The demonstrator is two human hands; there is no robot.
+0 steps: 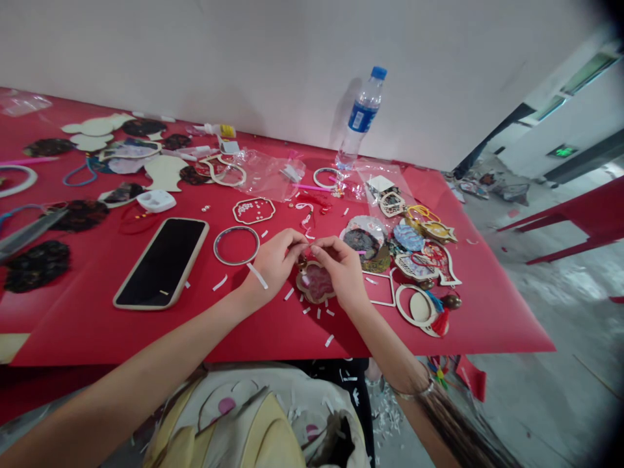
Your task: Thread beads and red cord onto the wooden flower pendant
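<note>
My left hand (273, 262) and my right hand (340, 268) meet over the red table (88, 312), fingertips pinched together on a thin red cord at the top of a small wooden ornament (316, 283) with a pink patterned centre. The ornament lies on the table under my right palm, partly hidden. A strip of white paper clings to my left hand. A round wooden ring (236, 245) lies just left of my left hand.
A black phone (163, 261) lies to the left. Finished ornaments with tassels (419, 260) pile at the right. A water bottle (361, 120) stands at the back by the wall. Plastic bags, wooden cut-outs, dark fabric pieces and white paper scraps are scattered about.
</note>
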